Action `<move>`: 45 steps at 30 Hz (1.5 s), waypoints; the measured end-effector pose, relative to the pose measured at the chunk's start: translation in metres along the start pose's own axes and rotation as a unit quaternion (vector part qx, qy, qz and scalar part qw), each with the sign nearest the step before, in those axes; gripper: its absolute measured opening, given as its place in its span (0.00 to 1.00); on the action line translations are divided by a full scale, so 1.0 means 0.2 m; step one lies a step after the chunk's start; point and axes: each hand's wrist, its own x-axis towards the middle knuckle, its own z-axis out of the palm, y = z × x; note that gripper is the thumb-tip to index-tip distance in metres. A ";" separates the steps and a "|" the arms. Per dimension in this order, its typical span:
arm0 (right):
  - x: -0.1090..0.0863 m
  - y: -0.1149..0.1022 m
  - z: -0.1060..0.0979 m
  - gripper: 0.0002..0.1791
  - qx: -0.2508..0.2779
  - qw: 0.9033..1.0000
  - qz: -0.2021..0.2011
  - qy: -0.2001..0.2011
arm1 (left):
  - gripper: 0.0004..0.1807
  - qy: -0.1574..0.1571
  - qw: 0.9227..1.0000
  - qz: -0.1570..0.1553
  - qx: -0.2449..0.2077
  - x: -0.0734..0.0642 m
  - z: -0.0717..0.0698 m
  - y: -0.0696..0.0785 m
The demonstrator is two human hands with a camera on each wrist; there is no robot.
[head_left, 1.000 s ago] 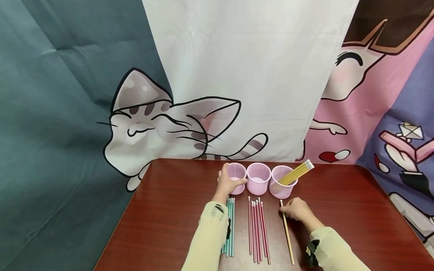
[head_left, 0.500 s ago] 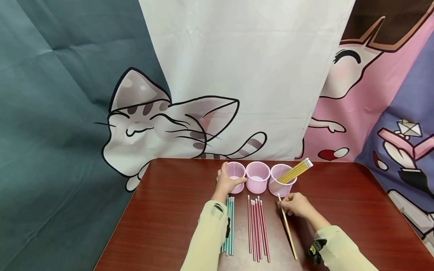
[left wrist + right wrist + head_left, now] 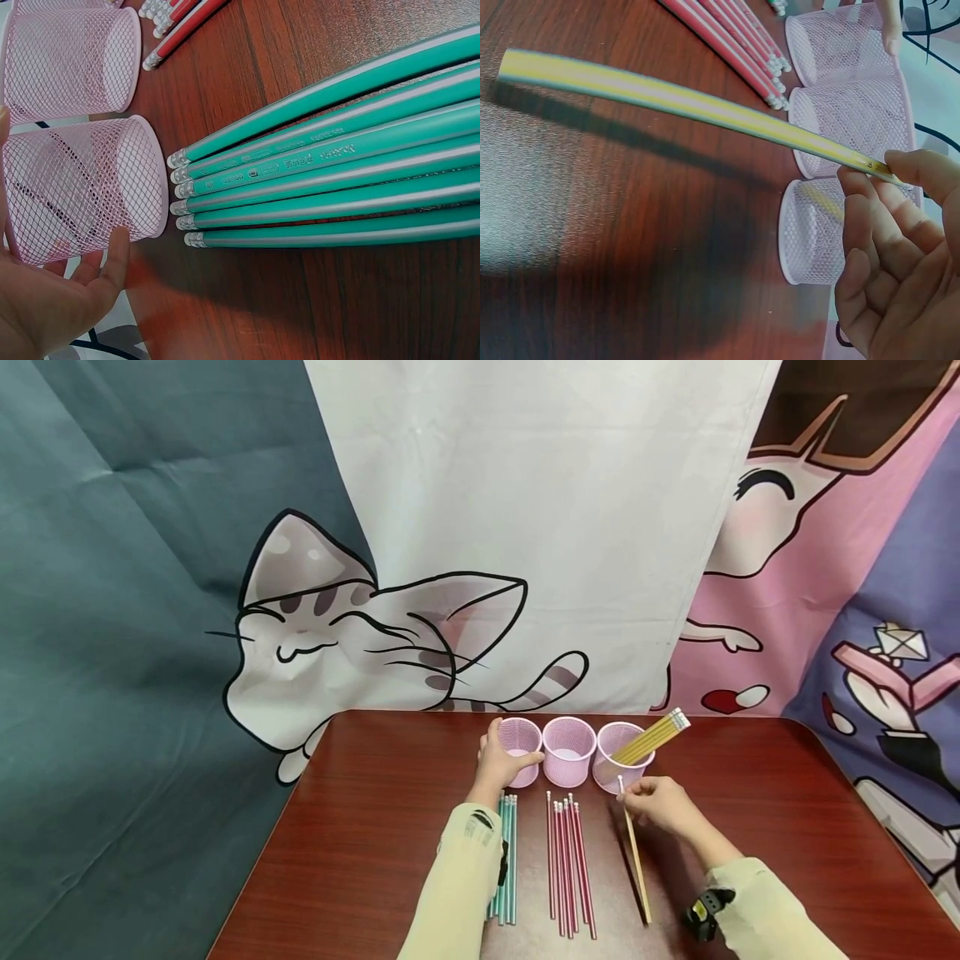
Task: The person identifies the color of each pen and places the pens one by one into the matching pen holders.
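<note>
My right hand (image 3: 663, 803) pinches a yellow pencil (image 3: 690, 109) near its eraser end, between thumb and fingertips. The pencil slants over the table, its shadow beside it. My left hand (image 3: 501, 767) holds the left pink mesh pencil cup (image 3: 86, 187), fingers on its far side and thumb across its front. Right of it stand the middle mesh cup (image 3: 568, 768) and the right mesh cup (image 3: 611, 777), in which several yellow pencils (image 3: 651, 739) lean to the right. Below the left cup lie several green pencils (image 3: 322, 157), partly hidden by my sleeve in the head view.
Several red pencils (image 3: 572, 868) lie in a loose row on the brown wooden table (image 3: 360, 827), in front of the middle cup. Behind the table's far edge hangs a printed cloth (image 3: 570, 527) with a cartoon cat.
My right hand has raised the yellow pencil off the table and moved it slightly toward the right cup. My left hand stays at the left cup.
</note>
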 end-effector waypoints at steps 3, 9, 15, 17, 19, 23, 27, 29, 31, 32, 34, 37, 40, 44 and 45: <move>0.00 -0.02 -0.02 0.08 0.016 1.000 0.004 0.004 | 0.55 0.000 1.000 0.000 0.001 0.00 0.00 0.00; 0.02 -0.07 -0.07 0.07 0.020 0.999 -0.023 0.023 | 0.55 -0.003 1.000 -0.007 0.001 0.01 0.00 0.00; 0.04 -0.10 -0.12 0.09 -0.001 0.998 -0.049 0.042 | 0.55 -0.001 1.000 -0.001 0.002 0.00 0.00 0.00; 0.04 -0.11 -0.14 0.10 0.000 0.998 -0.051 0.046 | 0.55 -0.001 1.000 0.002 0.001 0.01 0.00 -0.01; 0.04 -0.12 -0.16 0.11 0.005 0.998 -0.052 0.047 | 0.55 -0.001 1.000 0.003 0.002 0.01 0.00 -0.01; 0.05 -0.16 -0.20 0.11 0.019 0.998 -0.052 0.043 | 0.56 -0.001 1.000 0.004 0.001 0.01 0.00 -0.01; 0.05 -0.22 -0.25 0.13 0.031 0.997 -0.064 0.043 | 0.56 0.000 1.000 0.007 -0.001 0.01 0.00 -0.01; 0.06 -0.24 -0.27 0.13 0.035 0.996 -0.071 0.045 | 0.56 0.001 1.000 0.007 -0.002 0.01 0.00 -0.01; 0.06 -0.26 -0.29 0.13 0.039 0.995 -0.076 0.047 | 0.56 0.001 1.000 0.006 -0.002 0.01 0.00 -0.01; 0.07 -0.27 -0.30 0.13 0.041 0.995 -0.077 0.049 | 0.56 0.001 1.000 0.005 -0.002 0.01 0.00 -0.01; 0.07 -0.28 -0.32 0.13 0.048 0.994 -0.080 0.051 | 0.56 0.000 1.000 0.003 -0.002 0.01 0.00 -0.01; 0.08 -0.30 -0.35 0.12 0.053 0.994 -0.082 0.056 | 0.56 0.000 1.000 0.003 -0.001 0.01 0.00 -0.01; 0.09 -0.32 -0.38 0.13 0.050 0.993 -0.080 0.064 | 0.56 0.001 1.000 0.004 0.000 0.01 0.00 -0.01; 0.08 -0.37 -0.43 0.15 0.038 0.993 -0.079 0.082 | 0.55 -0.001 1.000 0.000 0.001 0.01 0.00 -0.01; 0.08 -0.38 -0.44 0.16 0.037 0.992 -0.079 0.089 | 0.55 -0.001 1.000 0.000 0.001 0.01 0.00 -0.01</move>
